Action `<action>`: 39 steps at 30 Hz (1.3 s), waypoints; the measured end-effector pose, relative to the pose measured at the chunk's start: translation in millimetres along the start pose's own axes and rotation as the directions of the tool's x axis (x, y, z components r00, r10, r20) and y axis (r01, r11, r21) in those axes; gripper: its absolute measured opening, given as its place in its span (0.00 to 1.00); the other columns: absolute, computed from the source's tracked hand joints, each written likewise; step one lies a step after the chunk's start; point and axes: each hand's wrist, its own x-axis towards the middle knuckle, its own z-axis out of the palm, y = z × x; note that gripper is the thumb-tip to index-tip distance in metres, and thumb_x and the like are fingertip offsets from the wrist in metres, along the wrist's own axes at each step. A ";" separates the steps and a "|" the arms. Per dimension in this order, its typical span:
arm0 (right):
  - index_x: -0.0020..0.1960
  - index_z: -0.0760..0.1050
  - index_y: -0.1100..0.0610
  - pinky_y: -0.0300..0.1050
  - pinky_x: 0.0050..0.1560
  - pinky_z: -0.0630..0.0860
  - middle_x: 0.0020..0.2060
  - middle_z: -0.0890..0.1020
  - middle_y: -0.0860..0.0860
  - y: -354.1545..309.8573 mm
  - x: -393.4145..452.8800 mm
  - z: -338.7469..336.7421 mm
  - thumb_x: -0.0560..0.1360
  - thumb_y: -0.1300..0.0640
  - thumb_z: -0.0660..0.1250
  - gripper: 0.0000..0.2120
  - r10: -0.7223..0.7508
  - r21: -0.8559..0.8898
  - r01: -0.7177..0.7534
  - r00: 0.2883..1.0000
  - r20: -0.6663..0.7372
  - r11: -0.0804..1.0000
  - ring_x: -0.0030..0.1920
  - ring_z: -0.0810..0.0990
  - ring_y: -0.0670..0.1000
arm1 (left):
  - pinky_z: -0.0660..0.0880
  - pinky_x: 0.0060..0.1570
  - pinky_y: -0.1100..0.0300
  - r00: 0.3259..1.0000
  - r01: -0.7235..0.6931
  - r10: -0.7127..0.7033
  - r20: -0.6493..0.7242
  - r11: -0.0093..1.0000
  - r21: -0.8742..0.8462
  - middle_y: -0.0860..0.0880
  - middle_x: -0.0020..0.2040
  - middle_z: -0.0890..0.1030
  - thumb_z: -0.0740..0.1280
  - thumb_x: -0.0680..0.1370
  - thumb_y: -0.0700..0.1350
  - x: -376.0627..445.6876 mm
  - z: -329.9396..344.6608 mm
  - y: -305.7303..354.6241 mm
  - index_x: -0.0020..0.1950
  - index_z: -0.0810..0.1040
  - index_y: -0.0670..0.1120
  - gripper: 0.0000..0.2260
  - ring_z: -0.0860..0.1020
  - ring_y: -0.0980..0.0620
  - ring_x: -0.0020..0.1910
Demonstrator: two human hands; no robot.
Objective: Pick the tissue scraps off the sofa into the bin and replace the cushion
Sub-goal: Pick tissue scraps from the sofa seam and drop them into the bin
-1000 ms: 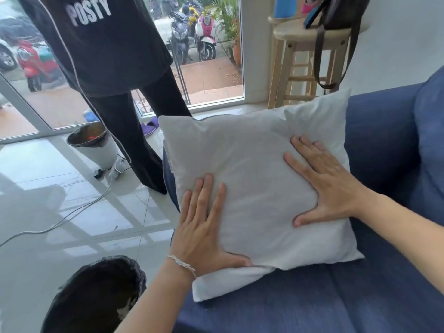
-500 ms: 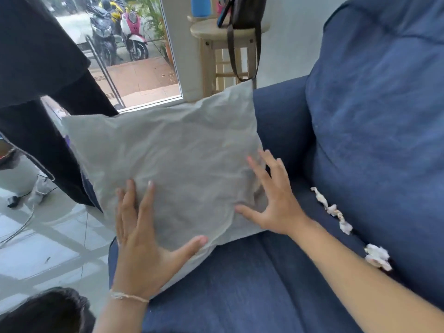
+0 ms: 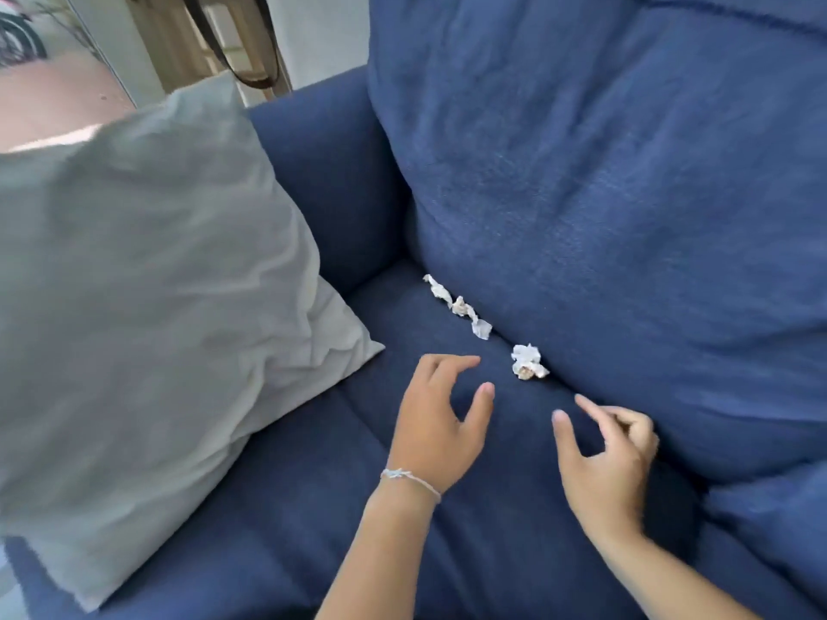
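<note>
White tissue scraps lie on the blue sofa seat (image 3: 286, 507) along the crease under the back cushion (image 3: 604, 217): a twisted strip (image 3: 456, 304) farther back and a crumpled ball (image 3: 528, 362) nearer me. My left hand (image 3: 441, 422) hovers just left of the ball, fingers apart and empty. My right hand (image 3: 604, 458) hovers below and right of the ball, fingers curled loosely, holding nothing. The pale grey cushion (image 3: 147, 306) leans against the sofa arm at the left, free of both hands. The bin is out of view.
The sofa arm (image 3: 322, 158) stands behind the grey cushion. Beyond it a wooden stool (image 3: 179, 42) with a hanging bag strap (image 3: 257, 60) stands by the wall, and a glass door shows at the top left.
Both hands have let go of the grey cushion and moved right toward the tissue scraps. My view has swung right and down; the floor, the bins and the standing person are gone from view.
</note>
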 end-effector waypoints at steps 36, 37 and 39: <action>0.44 0.84 0.55 0.55 0.53 0.64 0.47 0.76 0.54 -8.1 17.5 107.6 0.76 0.53 0.67 0.09 -0.077 -0.218 0.046 0.988 -0.134 0.975 0.50 0.72 0.59 | 0.77 0.40 0.52 0.970 0.104 -0.034 -0.243 0.954 0.282 0.48 0.58 0.76 0.75 0.75 0.50 91.1 68.3 -57.7 0.45 0.88 0.55 0.02 0.75 0.49 0.46; 0.45 0.84 0.53 0.55 0.53 0.64 0.47 0.76 0.53 -7.0 18.2 109.6 0.76 0.53 0.68 0.08 -0.103 -0.231 0.071 0.986 -0.131 0.970 0.50 0.72 0.58 | 0.77 0.41 0.56 0.958 0.099 -0.033 -0.285 0.970 0.220 0.48 0.58 0.75 0.75 0.75 0.48 89.6 66.3 -60.8 0.45 0.88 0.54 0.02 0.74 0.52 0.43; 0.46 0.85 0.52 0.54 0.52 0.63 0.47 0.76 0.52 -4.6 19.2 112.8 0.76 0.52 0.68 0.07 -0.138 -0.244 0.104 0.983 -0.125 0.964 0.49 0.72 0.58 | 0.74 0.43 0.67 0.924 0.114 -0.085 -0.372 0.992 0.056 0.48 0.57 0.74 0.76 0.74 0.44 85.8 60.1 -64.6 0.44 0.88 0.53 0.03 0.73 0.55 0.40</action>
